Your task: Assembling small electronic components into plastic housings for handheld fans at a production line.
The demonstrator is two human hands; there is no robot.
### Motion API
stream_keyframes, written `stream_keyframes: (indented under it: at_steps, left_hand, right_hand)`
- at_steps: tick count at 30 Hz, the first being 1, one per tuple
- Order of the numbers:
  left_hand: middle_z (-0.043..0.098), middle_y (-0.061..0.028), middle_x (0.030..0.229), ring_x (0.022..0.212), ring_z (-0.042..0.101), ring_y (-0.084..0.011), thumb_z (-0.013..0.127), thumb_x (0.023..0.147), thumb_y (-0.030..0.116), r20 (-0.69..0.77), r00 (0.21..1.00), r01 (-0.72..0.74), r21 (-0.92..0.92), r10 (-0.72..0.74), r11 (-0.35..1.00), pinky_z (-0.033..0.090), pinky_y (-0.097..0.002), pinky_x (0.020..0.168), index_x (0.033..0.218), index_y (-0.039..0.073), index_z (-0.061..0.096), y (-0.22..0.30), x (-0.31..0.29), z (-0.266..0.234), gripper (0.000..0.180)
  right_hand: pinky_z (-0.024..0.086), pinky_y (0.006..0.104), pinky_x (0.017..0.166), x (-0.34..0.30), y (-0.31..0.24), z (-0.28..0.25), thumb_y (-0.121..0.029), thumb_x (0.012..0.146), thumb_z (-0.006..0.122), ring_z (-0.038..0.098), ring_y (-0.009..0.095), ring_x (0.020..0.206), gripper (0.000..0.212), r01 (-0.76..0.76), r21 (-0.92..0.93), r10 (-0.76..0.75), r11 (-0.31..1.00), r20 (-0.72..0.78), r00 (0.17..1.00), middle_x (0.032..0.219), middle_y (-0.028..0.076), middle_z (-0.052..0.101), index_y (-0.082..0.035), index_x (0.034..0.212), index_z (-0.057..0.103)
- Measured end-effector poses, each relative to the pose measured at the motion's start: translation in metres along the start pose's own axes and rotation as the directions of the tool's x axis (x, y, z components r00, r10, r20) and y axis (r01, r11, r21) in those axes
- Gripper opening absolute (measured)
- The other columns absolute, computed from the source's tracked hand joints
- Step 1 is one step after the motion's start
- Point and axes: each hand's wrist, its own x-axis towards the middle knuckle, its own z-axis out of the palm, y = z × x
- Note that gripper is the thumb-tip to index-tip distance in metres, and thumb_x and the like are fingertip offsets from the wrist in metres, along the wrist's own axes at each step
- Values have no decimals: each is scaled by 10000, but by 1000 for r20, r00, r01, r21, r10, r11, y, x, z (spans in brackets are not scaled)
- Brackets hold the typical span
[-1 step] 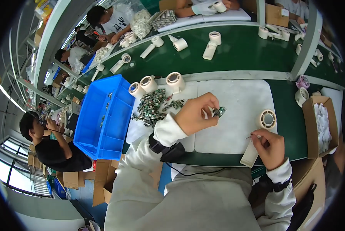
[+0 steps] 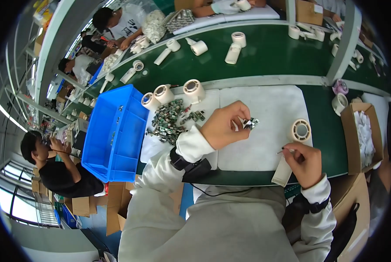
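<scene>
Pinching a small green circuit board [image 2: 252, 123] between thumb and fingers, the left hand [image 2: 221, 127] holds it above the white mat [image 2: 265, 150], apparently by the edges to leave its face exposed. The right hand [image 2: 308, 165] pinches a thin piece [image 2: 280, 152], too small to identify, over the white handheld-fan body [image 2: 283, 173]; the fan's round head points to 12 o'clock and its handle to 7 o'clock, probably for easy access from the near edge. The heap of circuit boards [image 2: 167, 118] lies at 9 o'clock of the left hand, likely for short reach, with three round white housings [image 2: 162, 93] grouped at 10 o'clock. Farther out at 9 o'clock, a compartmented blue bin [image 2: 100, 146] adjoins the heap on the green worktop [image 2: 328, 131].
</scene>
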Motion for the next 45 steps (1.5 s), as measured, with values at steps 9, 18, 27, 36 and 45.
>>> stream_keyframes:
  at_steps: [9,18,27,36,45]
  left_hand:
    - [686,-79,1077,911,657,-122,756,881,14,205,977,161,-496,-64,853,529,-263,745,1264,-9,591,-25,47,43,418]
    - [684,-92,1135,952,670,-144,717,943,54,333,943,224,-593,-18,774,560,-306,797,1315,-37,572,-14,32,67,409]
    - [676,-123,1237,1098,656,-179,662,986,74,-11,996,73,-444,-86,893,530,-305,924,1232,-41,667,-26,36,67,271]
    - [712,-122,1162,1165,615,-179,676,974,102,-291,920,-298,-87,262,951,507,-308,951,1228,11,698,-27,36,64,271]
    - [703,-118,1100,948,699,-198,642,998,91,-27,1000,-27,-498,16,867,556,-297,838,1257,-7,660,-9,30,59,278]
  right_hand:
    - [390,264,491,8,0,8,-20,801,774,483,91,513,116,30,71,-26,997,-52,998,639,46,594,-8,915,755]
    - [391,274,498,9,-3,-1,-14,791,769,479,105,504,126,45,70,-35,997,-137,990,629,39,572,-25,916,754]
    - [390,280,498,7,0,0,-16,788,767,468,115,497,121,95,-6,-95,995,-105,990,611,34,552,-29,908,753]
    - [390,277,500,5,1,1,-19,787,772,462,116,498,127,108,-27,-111,994,-109,988,604,38,552,-22,913,756]
    - [385,274,499,5,-1,0,-4,783,772,453,102,497,127,41,3,-40,999,-108,993,645,40,587,-17,909,759]
